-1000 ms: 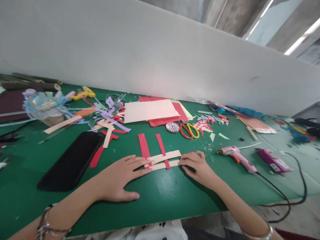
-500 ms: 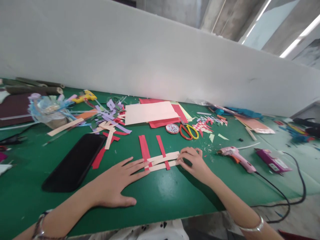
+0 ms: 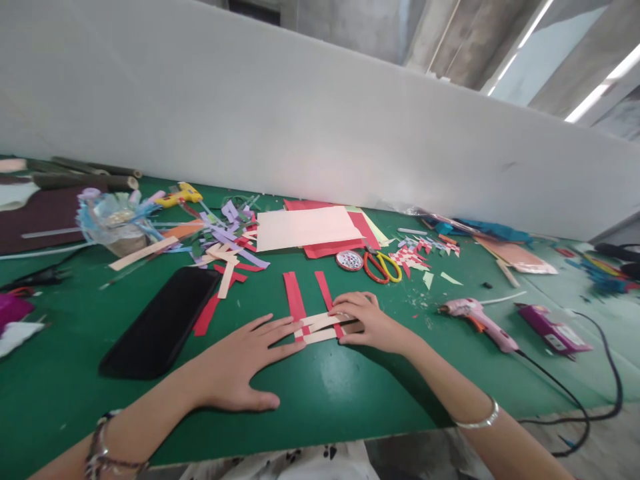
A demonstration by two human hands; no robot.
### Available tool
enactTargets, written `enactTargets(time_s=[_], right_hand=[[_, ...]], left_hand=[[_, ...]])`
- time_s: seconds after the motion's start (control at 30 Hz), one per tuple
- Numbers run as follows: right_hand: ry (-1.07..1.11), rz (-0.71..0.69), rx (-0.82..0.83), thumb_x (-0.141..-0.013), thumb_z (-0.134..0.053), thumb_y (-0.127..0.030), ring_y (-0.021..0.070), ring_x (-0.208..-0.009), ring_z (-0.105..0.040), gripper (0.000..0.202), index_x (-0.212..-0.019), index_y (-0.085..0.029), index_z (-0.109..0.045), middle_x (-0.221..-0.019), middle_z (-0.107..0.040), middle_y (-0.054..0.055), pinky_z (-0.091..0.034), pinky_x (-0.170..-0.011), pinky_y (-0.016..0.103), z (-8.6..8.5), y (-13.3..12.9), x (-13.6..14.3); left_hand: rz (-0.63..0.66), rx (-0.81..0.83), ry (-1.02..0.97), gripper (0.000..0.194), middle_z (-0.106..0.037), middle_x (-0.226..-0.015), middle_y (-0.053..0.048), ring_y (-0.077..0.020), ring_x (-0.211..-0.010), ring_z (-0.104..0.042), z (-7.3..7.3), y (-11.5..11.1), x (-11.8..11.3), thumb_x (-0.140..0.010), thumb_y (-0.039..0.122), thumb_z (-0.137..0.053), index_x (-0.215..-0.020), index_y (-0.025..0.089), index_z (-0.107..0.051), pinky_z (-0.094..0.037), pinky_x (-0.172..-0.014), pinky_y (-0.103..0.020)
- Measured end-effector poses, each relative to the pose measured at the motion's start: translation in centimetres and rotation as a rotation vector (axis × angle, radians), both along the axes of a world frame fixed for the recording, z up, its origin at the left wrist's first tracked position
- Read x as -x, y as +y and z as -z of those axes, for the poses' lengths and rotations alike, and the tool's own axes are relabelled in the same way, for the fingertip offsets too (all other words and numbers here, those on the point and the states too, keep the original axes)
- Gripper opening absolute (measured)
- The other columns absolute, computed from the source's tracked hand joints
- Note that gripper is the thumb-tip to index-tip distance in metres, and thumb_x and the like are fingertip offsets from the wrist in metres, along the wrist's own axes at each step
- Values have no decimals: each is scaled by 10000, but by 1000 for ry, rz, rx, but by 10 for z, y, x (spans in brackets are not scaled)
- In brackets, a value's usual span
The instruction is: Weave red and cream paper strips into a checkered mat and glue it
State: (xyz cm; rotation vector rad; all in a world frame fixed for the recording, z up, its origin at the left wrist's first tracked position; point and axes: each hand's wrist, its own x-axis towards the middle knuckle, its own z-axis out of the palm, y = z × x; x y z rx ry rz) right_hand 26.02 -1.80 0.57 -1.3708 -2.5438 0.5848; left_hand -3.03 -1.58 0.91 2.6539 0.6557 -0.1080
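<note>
Two narrow cream paper strips (image 3: 320,336) lie crosswise over and under a wider red paper strip (image 3: 294,297) and a narrower red paper strip (image 3: 323,291). They form a small loose weave on the green table. My left hand (image 3: 245,363) rests flat with fingers spread, its fingertips pressing on the left ends of the cream strips. At the weave's right side, my right hand (image 3: 370,323) is curled over the cream strips, fingertips on the upper one and thumb by the lower one near the narrow red strip. The strips' right ends are partly hidden beneath that hand.
Left of the weave lies a black phone-like slab (image 3: 160,323). Beyond it are paper scraps (image 3: 230,233). Cream sheet (image 3: 307,228), round tin of beads (image 3: 349,260) and scissors (image 3: 383,265) sit behind. A pink glue gun (image 3: 483,323) with cord and a purple box (image 3: 553,328) lie right.
My right hand has slid left along the cream strips, from their right ends to the narrow red strip. My left hand stays on the weave. The view has shifted slightly.
</note>
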Motion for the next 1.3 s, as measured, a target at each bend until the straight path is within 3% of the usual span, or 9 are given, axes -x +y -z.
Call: enactTargets(time_s=[0.5,0.7,0.87,1.03,1.3], right_hand=[[113,-69,-72,-735,-663,-368,196,-1048,-493,345,-1031,-238,-541,-1089,-580,39,-223,-937,387,2,2,25],[140,-107,-85,-746,-658,-334,183,-1049,-496,316,-1023,-225,-554,-1100,-562,51,-293,-911,340,4,2,35],[103,-104,-92,-693,-693,-383,191,-1055,-493,409,-1033,-221,-533,-1112,-549,55,-315,-897,331,0,0,30],[80,-71,-79,-753,-641,-326,171,-984,-514,268,-981,-226,-542,-1045,-581,31,-309,-868,328,-3,0,25],[119,-103,-63,-771,-629,-325,170,-994,-513,231,-971,-227,-568,-1053,-593,29,-283,-885,332,1,4,32]], left_hand=[[-1,-1,-11,770,-144,-1488,-3,-313,-1334,-190,-2,0,-2,-764,549,-552,-1402,376,-158,-137,-1072,-539],[22,-13,-52,763,-140,-1489,-5,-293,-1329,-221,-1,0,-2,-781,570,-519,-1406,380,-125,-132,-1079,-521],[11,-13,-40,760,-156,-1486,-1,-302,-1331,-210,0,0,-1,-774,569,-527,-1404,383,-145,-140,-1077,-522],[15,-8,-86,759,-186,-1480,-4,-300,-1321,-241,1,1,0,-770,551,-546,-1401,380,-162,-139,-1079,-517],[28,-12,-74,758,-166,-1484,-9,-287,-1324,-237,1,1,-1,-778,561,-526,-1406,370,-148,-121,-1084,-506]])
